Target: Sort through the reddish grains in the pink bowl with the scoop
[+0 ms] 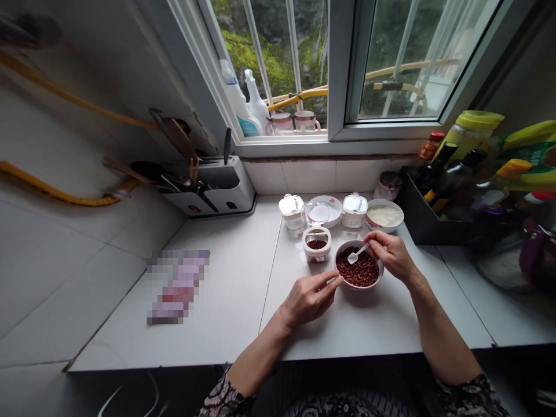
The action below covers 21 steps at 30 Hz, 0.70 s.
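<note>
A white bowl held dark red grains. The right hand pinched a small white spoon dipped into them, while the left hand touched the rim

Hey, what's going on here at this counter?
A person is working at a white kitchen counter. Their right hand holds a small white spoon in a bowl of dark red grains, possibly peppercorns. Their left hand is right beside the bowl's rim. Behind the bowl stands a small open jar with similar grains inside.
</note>
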{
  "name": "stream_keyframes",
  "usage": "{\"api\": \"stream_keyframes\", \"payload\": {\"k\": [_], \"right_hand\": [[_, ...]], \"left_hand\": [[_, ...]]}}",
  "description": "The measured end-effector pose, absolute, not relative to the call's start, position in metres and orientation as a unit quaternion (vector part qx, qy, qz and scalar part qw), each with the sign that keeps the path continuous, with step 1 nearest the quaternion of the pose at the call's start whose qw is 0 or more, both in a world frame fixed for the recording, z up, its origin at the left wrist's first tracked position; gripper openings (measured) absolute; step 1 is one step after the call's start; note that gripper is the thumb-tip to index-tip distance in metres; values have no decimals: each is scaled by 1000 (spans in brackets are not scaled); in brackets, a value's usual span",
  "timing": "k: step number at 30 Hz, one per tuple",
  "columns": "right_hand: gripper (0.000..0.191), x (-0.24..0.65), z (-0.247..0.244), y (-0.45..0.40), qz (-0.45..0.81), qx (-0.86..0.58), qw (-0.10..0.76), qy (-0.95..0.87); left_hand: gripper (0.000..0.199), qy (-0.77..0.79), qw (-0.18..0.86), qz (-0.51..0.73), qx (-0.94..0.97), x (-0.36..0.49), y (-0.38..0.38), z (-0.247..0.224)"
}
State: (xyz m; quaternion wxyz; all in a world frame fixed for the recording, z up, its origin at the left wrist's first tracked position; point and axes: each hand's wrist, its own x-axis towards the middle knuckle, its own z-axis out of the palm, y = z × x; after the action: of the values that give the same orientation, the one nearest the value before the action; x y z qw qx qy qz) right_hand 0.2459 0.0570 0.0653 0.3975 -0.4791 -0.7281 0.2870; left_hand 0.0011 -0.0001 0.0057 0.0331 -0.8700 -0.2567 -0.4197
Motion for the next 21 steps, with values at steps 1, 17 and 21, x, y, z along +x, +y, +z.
{"api": "stream_keyframes", "payload": {"k": [1, 17, 21], "right_hand": [[17, 245, 66, 56, 278, -480, 390, -735], [20, 235, 55, 57, 237, -473, 380, -758], [19, 232, 54, 56, 224, -463, 377, -771]], "left_hand": [[33, -257, 31, -418, -871, 1, 0, 5], [39, -258, 30, -405, -877, 0, -1, 6], [37, -258, 28, -404, -877, 0, -1, 7]]}}
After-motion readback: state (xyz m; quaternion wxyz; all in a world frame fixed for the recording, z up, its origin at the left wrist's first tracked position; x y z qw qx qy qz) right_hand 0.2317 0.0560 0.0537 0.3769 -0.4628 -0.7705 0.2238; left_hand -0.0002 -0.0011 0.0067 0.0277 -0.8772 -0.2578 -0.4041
